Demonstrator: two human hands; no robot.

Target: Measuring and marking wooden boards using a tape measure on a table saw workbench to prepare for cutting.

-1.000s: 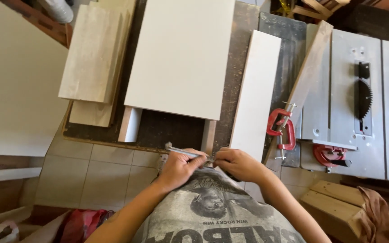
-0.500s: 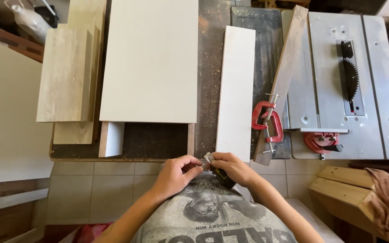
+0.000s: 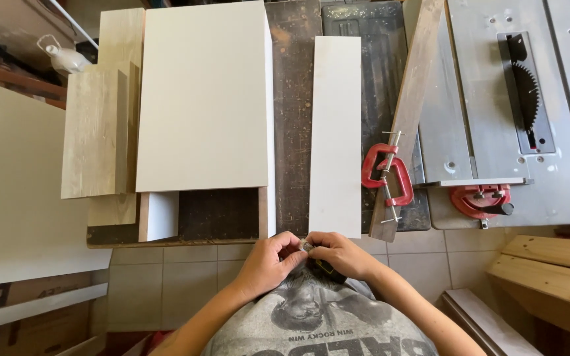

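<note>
Hands: left hand (image 3: 268,260) and right hand (image 3: 341,254) pinch a small dark tool (image 3: 316,260), partly hidden.
Workbench (image 3: 295,99) front edge: narrow white panel (image 3: 335,132), red clamp (image 3: 387,175).

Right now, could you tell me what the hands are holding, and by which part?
Both the left hand and the right hand pinch a small dark object between their fingertips; which part cannot be told.

Large white panel (image 3: 202,99), upper centre: smooth matt laminate; dark workbench (image 3: 295,118): rough, worn wood; table saw top (image 3: 483,99), upper right: dull grey metal; red clamp (image 3: 386,175): painted metal.
</note>
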